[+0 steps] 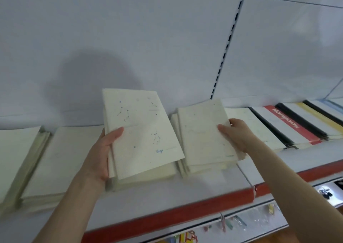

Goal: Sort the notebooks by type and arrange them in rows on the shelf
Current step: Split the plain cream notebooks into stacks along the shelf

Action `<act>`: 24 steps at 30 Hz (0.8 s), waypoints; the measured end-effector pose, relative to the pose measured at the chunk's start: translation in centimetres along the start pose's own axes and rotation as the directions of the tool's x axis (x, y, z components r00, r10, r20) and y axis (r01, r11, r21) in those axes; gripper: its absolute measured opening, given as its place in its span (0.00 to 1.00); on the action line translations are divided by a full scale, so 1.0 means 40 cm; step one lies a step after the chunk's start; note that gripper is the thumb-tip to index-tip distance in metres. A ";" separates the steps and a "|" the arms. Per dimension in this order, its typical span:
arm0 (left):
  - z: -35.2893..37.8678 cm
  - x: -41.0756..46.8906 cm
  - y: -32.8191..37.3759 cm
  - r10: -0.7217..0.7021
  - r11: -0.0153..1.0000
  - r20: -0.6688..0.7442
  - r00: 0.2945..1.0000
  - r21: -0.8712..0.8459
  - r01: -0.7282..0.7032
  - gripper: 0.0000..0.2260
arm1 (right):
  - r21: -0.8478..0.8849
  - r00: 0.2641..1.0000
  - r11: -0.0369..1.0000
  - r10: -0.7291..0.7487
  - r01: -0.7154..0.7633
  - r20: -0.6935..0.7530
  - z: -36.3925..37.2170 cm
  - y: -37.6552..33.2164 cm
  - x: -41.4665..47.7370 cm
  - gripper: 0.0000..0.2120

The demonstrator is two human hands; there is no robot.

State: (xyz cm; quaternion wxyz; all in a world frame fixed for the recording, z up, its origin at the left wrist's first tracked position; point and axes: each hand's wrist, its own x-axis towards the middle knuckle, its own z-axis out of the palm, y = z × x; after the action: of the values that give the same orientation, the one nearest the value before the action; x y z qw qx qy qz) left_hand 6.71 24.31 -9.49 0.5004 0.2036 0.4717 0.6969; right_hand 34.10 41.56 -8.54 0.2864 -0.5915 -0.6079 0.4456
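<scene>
Back panel (130,38), white, is recorded filling the upper half of the view and is divided by a black slotted upright (228,44). Shelf (185,189), white with a red edge strip (167,216) along its front, is seen running beneath it from left to right. Plain cream stacks (55,159), two in number and blurred, are laid flat side by side at the left end of the shelf. Row of bound notebooks (274,129), with black, yellow and pale spines, is ranged overlapping at the right end, and a red notebook (291,127) with white lettering is set among them. Constellation notebooks (143,131), cream with blue star patterns and "Virgo" on the top cover, are held as a bundle at mid-shelf, tilted with the far edge raised against the back panel. Whether the bundle's near edge touches the shelf cannot be told. Second stack (204,131), of similar cream notebooks loosely fanned, is lying on the shelf just beside the bundle to the right. Left hand (100,155) is clamped on the bundle's left edge, with the thumb pressed on the cover and the fingers hidden beneath. Right hand (235,133) is closed on the second stack's right edge, thumb on top and fingers (234,122) curled round the side. Small packaged goods (232,222), blurred, are hung below the shelf.
</scene>
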 end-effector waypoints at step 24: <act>0.605 0.167 -0.242 0.057 0.975 0.030 0.998 0.212 -0.062 0.12 | 0.131 0.973 0.973 -0.168 0.190 -0.160 -0.268 0.017 0.110 0.18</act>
State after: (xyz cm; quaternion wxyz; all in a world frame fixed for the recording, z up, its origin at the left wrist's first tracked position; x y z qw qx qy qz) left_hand 27.12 41.76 -7.64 0.4601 0.2781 0.5314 0.6546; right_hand 43.21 47.96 -5.24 0.4123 -0.5431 -0.6017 0.4159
